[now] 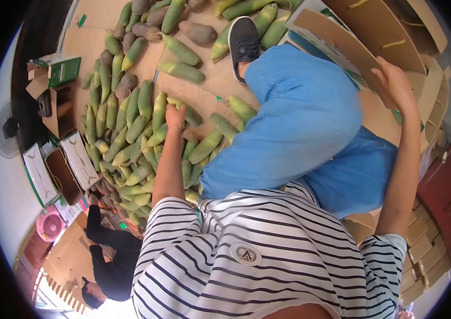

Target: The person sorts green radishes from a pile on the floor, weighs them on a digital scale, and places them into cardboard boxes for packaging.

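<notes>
Left grip (175, 114) is closed around a green corn ear (185, 112) at the edge of the pile, from what I can see. Largest in front of me is the cardboard flooring (204, 93), then the heap of husked green corn (129, 143) spread across it. My right grip (395, 85) lies flat and spread on a cardboard box flap (353, 48), fingers wide, holding nothing. Another person in black (108, 260) crouches beyond the pile.

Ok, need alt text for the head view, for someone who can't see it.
Left hand reaches into a pile of green corn on cardboard, while the right hand touches a cardboard box. The person wears a striped shirt and blue trousers.
</notes>
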`<action>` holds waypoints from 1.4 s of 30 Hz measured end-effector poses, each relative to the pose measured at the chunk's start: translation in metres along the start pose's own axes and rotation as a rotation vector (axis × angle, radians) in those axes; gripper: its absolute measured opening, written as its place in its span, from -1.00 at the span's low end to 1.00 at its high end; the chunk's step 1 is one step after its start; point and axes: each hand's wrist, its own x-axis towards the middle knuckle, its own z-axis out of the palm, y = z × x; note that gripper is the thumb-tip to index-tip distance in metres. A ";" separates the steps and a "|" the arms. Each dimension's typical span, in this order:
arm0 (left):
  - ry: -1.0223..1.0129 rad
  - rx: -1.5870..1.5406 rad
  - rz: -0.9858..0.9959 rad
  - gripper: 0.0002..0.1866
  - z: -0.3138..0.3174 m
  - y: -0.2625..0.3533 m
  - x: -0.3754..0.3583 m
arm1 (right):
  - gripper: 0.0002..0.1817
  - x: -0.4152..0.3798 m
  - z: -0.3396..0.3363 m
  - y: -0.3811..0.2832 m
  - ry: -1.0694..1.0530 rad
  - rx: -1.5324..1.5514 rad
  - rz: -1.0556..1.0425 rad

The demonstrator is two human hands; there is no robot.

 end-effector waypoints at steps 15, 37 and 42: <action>-0.118 -1.138 -0.786 -0.49 0.063 0.036 0.015 | -0.59 0.006 -0.001 -0.007 -0.049 -0.010 0.100; 0.124 -0.443 0.979 -0.58 -0.085 0.312 -0.095 | -0.76 -0.004 0.005 0.002 0.056 -0.070 0.021; 0.149 0.484 0.747 -0.48 -0.046 0.073 -0.038 | -0.75 -0.006 0.001 -0.004 0.051 -0.051 0.010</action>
